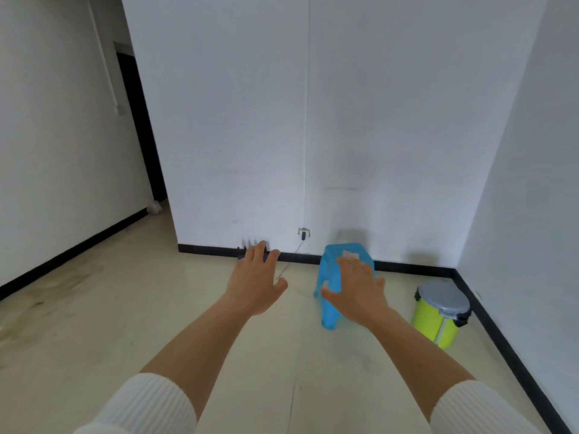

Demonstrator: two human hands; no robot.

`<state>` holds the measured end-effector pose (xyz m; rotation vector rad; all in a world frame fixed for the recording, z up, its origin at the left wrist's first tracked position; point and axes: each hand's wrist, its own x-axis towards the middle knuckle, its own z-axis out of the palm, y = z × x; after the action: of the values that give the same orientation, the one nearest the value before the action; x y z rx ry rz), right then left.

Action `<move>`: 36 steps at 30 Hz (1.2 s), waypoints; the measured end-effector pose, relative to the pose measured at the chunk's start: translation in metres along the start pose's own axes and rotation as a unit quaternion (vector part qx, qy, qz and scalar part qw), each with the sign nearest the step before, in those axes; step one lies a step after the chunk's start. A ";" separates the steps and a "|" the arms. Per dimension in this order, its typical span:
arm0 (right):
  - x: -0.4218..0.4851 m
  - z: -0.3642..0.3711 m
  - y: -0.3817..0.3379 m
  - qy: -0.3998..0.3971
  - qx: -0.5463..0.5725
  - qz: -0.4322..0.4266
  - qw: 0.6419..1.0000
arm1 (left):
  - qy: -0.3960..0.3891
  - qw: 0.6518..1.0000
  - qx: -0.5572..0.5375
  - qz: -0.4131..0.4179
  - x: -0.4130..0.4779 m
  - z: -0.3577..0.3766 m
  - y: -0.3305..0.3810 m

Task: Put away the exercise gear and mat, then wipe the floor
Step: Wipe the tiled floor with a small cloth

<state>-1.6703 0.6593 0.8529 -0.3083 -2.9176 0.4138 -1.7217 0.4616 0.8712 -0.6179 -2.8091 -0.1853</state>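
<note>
Both hands reach forward, fingers spread wide, holding nothing. The left hand point(255, 281) hovers at 6 o'clock over the floor point(94, 324). Beyond it a dark item point(240, 255) at the skirting is too hidden to name. The right hand point(357, 289), at 5 o'clock, overlaps a stool point(329, 275). A bin point(438, 317) stands at 4 o'clock.

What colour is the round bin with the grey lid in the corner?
The round plastic bin is bright lime green, with black clips at its grey lid; the head view shows it.
</note>
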 end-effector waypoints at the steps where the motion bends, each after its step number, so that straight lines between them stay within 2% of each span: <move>1: 0.027 0.005 0.012 -0.003 -0.001 0.009 1.000 | -0.009 1.000 -0.010 0.010 0.031 0.012 0.009; 6: 0.165 0.025 0.083 -0.004 -0.013 0.046 0.999 | -0.037 0.997 -0.049 0.044 0.175 0.086 0.053; 16: 0.423 0.082 0.244 -0.089 -0.039 0.066 0.993 | -0.127 0.982 -0.131 -0.050 0.430 0.258 0.112; 21: 0.530 0.120 0.301 -0.148 -0.057 0.070 0.985 | -0.179 0.969 -0.150 -0.079 0.520 0.337 0.123; 29: 0.692 0.222 0.362 -0.220 -0.046 0.082 0.971 | -0.248 0.947 -0.173 -0.112 0.663 0.472 0.119; 36: 0.794 0.320 0.400 -0.302 -0.011 0.120 0.946 | -0.321 0.919 -0.181 -0.142 0.745 0.584 0.107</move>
<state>-2.4288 1.1353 0.5498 -0.6454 -3.4939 0.6033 -2.4589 0.9562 0.5251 -0.3820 -3.5374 -0.6857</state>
